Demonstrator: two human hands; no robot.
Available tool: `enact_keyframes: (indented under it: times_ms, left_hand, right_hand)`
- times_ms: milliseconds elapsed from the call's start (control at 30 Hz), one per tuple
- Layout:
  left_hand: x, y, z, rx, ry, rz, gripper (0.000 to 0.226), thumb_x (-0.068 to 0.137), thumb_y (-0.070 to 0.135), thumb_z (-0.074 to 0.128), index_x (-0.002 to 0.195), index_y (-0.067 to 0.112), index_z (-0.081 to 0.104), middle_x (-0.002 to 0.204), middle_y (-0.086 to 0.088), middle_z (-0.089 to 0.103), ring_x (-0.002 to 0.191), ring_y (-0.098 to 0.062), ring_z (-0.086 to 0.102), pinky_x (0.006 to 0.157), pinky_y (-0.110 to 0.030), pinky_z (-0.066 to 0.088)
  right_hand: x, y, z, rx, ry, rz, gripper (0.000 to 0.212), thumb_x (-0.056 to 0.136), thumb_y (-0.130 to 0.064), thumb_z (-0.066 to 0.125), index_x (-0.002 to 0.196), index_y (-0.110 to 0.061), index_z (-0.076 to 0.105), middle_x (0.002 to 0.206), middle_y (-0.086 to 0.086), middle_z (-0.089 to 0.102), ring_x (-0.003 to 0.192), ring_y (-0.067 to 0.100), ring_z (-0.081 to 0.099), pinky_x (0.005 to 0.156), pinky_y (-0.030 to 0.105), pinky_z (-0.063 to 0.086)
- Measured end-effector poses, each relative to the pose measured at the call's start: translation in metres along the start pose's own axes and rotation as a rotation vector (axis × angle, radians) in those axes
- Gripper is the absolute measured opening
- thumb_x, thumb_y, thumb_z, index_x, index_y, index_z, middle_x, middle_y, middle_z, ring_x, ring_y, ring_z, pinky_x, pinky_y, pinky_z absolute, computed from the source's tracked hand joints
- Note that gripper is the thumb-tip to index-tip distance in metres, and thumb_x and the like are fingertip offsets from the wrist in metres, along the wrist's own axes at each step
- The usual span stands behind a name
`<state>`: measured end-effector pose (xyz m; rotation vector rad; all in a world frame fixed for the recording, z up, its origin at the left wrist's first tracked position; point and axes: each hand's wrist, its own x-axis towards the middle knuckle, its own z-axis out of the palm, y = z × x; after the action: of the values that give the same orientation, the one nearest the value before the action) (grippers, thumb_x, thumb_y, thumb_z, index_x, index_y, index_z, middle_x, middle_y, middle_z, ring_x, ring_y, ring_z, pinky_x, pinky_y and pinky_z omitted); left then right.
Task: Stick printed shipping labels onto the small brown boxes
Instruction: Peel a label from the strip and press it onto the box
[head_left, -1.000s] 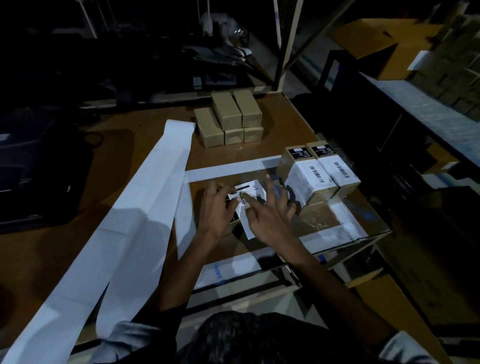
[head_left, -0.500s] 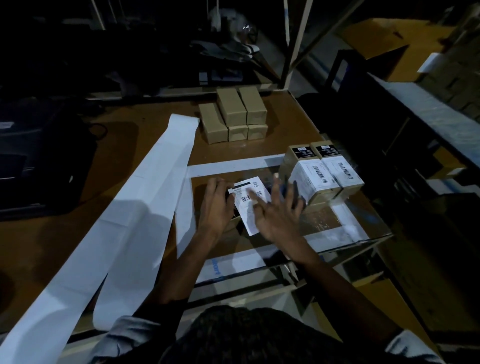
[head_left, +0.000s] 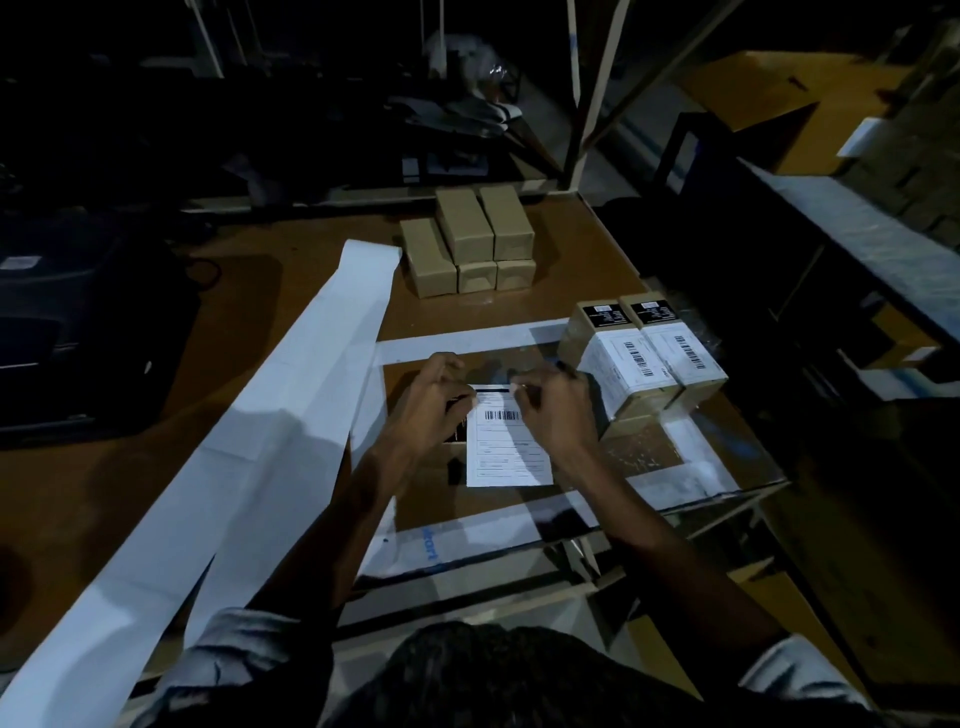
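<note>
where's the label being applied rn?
Head view, centre: the label lies between the left hand and right hand, just left of the two labelled boxes.

Dim, grainy view; surroundings sink into black, wide-angle edges curve.

Plain boxes behind; labelled boxes right

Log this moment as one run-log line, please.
step: sticking label on box | left hand: pinching label's top edge | right hand: pinching label's top edge | labelled boxes: two, right | plain boxes: stacked behind
</note>
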<state>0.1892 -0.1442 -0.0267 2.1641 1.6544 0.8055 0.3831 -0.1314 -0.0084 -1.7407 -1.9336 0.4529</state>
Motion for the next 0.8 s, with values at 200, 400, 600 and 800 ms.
enact_keyframes:
  times_ms: [200, 400, 600, 800]
  left_hand:
    - [0.009, 0.010, 0.008, -0.027, 0.053, -0.002, 0.015, 0.086, 0.023, 0.076, 0.097, 0.015, 0.080, 0.128, -0.004, 0.060, 0.117, -0.020, 0.054, 0.095, -0.037, 0.050]
    - [0.010, 0.006, 0.011, -0.079, 0.018, -0.141, 0.019, 0.083, 0.036, 0.077, 0.096, 0.023, 0.080, 0.132, 0.006, 0.056, 0.123, -0.016, 0.048, 0.098, -0.040, 0.047]
    - [0.011, 0.007, 0.011, 0.001, 0.009, -0.187, 0.020, 0.085, 0.043, 0.074, 0.097, 0.028, 0.080, 0.133, 0.007, 0.056, 0.124, -0.017, 0.046, 0.100, -0.052, 0.044]
    - [0.013, 0.004, 0.007, 0.038, -0.056, -0.277, 0.031, 0.084, 0.057, 0.068, 0.095, 0.030, 0.079, 0.137, 0.001, 0.056, 0.130, -0.023, 0.042, 0.101, -0.056, 0.041]
  right_hand:
    - [0.015, 0.010, 0.006, 0.022, -0.001, -0.061, 0.013, 0.085, -0.017, 0.077, 0.089, -0.028, 0.081, 0.102, -0.010, 0.075, 0.108, 0.020, 0.052, 0.081, 0.030, 0.039]
    - [0.013, 0.021, 0.005, 0.096, -0.031, -0.135, 0.016, 0.086, -0.025, 0.076, 0.074, -0.017, 0.079, 0.080, -0.001, 0.076, 0.073, 0.014, 0.064, 0.081, 0.029, 0.048]
    - [0.010, 0.030, 0.004, 0.083, -0.025, -0.086, 0.051, 0.094, -0.051, 0.059, 0.070, -0.010, 0.076, 0.070, 0.005, 0.073, 0.059, 0.014, 0.061, 0.060, 0.023, 0.035]
    - [0.013, 0.035, -0.005, -0.132, -0.056, -0.031, 0.055, 0.096, -0.054, 0.058, 0.063, -0.010, 0.064, 0.059, 0.003, 0.056, 0.054, 0.014, 0.050, 0.060, 0.024, 0.035]
